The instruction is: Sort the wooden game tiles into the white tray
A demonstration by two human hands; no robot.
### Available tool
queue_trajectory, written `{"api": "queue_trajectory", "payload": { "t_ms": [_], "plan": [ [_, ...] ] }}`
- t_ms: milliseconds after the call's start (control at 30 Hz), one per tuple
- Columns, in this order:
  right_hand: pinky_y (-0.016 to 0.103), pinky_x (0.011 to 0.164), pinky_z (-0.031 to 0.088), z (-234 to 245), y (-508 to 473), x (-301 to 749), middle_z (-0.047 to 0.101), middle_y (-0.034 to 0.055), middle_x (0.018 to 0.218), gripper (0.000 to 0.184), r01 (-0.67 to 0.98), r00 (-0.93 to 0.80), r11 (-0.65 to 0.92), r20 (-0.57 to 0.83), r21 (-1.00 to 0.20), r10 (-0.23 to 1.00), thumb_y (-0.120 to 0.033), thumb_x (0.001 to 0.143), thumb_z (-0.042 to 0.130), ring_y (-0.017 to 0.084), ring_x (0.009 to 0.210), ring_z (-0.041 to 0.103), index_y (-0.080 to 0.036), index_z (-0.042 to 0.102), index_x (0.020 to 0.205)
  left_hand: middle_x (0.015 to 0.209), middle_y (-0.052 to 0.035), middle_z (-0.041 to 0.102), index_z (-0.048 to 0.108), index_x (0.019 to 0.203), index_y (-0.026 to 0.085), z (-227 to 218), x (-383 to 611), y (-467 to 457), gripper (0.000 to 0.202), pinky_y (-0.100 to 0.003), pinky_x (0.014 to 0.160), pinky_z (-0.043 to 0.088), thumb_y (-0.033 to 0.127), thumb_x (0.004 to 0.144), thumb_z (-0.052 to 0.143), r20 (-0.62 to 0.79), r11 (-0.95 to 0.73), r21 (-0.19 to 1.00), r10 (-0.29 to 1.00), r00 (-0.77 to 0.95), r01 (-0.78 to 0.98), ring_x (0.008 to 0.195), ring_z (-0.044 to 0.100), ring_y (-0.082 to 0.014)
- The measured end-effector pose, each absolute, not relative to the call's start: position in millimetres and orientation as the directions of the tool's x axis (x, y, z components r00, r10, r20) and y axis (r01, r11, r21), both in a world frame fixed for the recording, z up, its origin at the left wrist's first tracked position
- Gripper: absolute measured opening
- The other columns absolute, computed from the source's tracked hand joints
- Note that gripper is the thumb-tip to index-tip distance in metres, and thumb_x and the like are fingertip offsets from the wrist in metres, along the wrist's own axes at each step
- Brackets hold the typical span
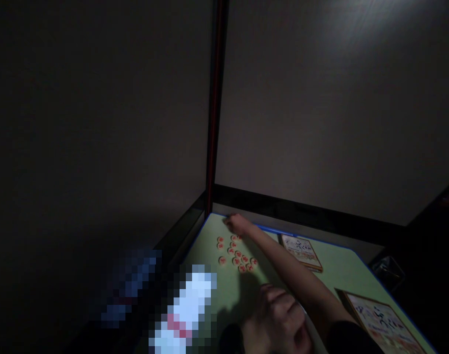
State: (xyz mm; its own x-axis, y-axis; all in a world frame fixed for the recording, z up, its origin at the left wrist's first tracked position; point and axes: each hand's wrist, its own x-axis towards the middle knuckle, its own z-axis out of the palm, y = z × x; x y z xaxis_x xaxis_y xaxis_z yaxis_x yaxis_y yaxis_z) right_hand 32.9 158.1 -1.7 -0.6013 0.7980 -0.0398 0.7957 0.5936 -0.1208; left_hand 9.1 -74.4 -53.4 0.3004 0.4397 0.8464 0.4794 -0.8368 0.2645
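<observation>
My right hand (238, 224) reaches across to the far left corner of the green table (217, 290). Its fingers are bent down and closed near the surface; whatever they hold is too small or hidden. Just below it lie several round Chinese chess pieces (238, 254) with red characters, loosely scattered. One piece (222, 260) sits a little apart to the left. Closer to me, my left hand (278, 314) is curled shut over the near part of the table, back of the hand upward. A pale edge shows beside it, but its grip is hidden.
A flat printed box (301, 251) lies near the table's far edge, and a similar box (384, 319) is closer on the right. Walls (320, 123) meet behind the far corner. Past the right edge stands a dark bin (388, 271). A blurred-out white patch (187, 305) is at lower left.
</observation>
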Motion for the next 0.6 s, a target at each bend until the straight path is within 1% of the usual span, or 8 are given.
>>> {"api": "queue_trajectory", "payload": {
  "t_ms": [67,133,233,333,400,500,533,600],
  "plan": [
    [0.025,0.073,0.043,-2,157,29,0.071,0.0132,0.093,0.022,0.794,-0.604,0.598,-0.03,-0.11,0.796,-0.003,0.083,0.05,0.02,0.086,0.065,-0.013,0.07,0.086,0.062,-0.002,0.058,0.055,0.067,0.019,-56,10,-75,0.011,-0.034,0.071,0.055,0.019,0.057,0.061,0.837,-0.834,0.268,0.449,0.311,0.483,0.071,0.058,-0.0192],
    [0.026,0.074,0.044,2,152,27,0.071,0.0139,0.095,0.023,0.769,-0.634,0.628,-0.011,-0.12,0.773,-0.003,0.083,0.05,0.021,0.087,0.065,-0.013,0.07,0.09,0.062,-0.0024,0.058,0.056,0.065,0.019,-57,11,-75,0.009,-0.034,0.07,0.055,0.02,0.058,0.061,0.828,-0.823,0.274,0.465,0.314,0.498,0.073,0.059,-0.0204],
    [0.024,0.08,0.044,12,138,24,0.071,0.0095,0.097,0.027,0.688,-0.715,0.706,0.008,-0.168,0.699,-0.001,0.081,0.052,0.018,0.091,0.064,-0.014,0.071,0.095,0.059,-0.0031,0.056,0.056,0.063,0.019,-58,13,-75,0.005,-0.036,0.069,0.054,0.021,0.059,0.059,0.799,-0.824,0.252,0.473,0.371,0.507,0.071,0.058,-0.021],
    [0.02,0.077,0.045,20,119,23,0.071,0.0045,0.094,0.031,0.598,-0.79,0.768,-0.005,-0.23,0.613,0.002,0.076,0.056,0.014,0.086,0.065,-0.015,0.072,0.096,0.057,-0.0039,0.055,0.057,0.062,0.02,-59,14,-74,0.003,-0.036,0.067,0.052,0.02,0.059,0.057,0.803,-0.83,0.245,0.464,0.375,0.502,0.067,0.057,-0.0207],
    [0.018,0.071,0.045,24,105,26,0.071,0.0022,0.089,0.034,0.55,-0.821,0.789,-0.006,-0.275,0.57,0.003,0.072,0.059,0.012,0.079,0.064,-0.016,0.072,0.096,0.056,-0.0036,0.055,0.056,0.06,0.02,-60,15,-71,0.004,-0.034,0.064,0.051,0.021,0.057,0.057,0.826,-0.836,0.24,0.443,0.349,0.493,0.063,0.055,-0.0196],
    [0.018,0.066,0.044,29,90,36,0.07,0.0,0.08,0.037,0.48,-0.856,0.806,0.017,-0.345,0.517,0.006,0.068,0.059,0.011,0.071,0.063,-0.017,0.073,0.094,0.049,-0.0008,0.048,0.052,0.056,0.02,-60,16,-65,0.005,-0.032,0.057,0.048,0.022,0.053,0.055,0.856,-0.878,0.184,0.364,0.368,0.441,0.051,0.049,-0.0155],
    [0.019,0.066,0.044,31,87,41,0.07,-0.0001,0.078,0.037,0.469,-0.858,0.808,0.034,-0.356,0.513,0.006,0.067,0.058,0.011,0.07,0.062,-0.017,0.073,0.093,0.047,0.0,0.046,0.051,0.054,0.02,-59,16,-63,0.005,-0.031,0.055,0.047,0.023,0.052,0.054,0.86,-0.889,0.168,0.344,0.377,0.427,0.048,0.047,-0.0146],
    [0.02,0.067,0.043,38,86,53,0.069,0.001,0.078,0.036,0.497,-0.828,0.801,0.092,-0.334,0.553,0.005,0.068,0.056,0.012,0.071,0.062,-0.016,0.073,0.091,0.046,0.0004,0.043,0.049,0.052,0.02,-59,16,-61,0.005,-0.03,0.052,0.045,0.023,0.05,0.053,0.863,-0.896,0.153,0.326,0.385,0.416,0.045,0.045,-0.0138]
  ]
}}
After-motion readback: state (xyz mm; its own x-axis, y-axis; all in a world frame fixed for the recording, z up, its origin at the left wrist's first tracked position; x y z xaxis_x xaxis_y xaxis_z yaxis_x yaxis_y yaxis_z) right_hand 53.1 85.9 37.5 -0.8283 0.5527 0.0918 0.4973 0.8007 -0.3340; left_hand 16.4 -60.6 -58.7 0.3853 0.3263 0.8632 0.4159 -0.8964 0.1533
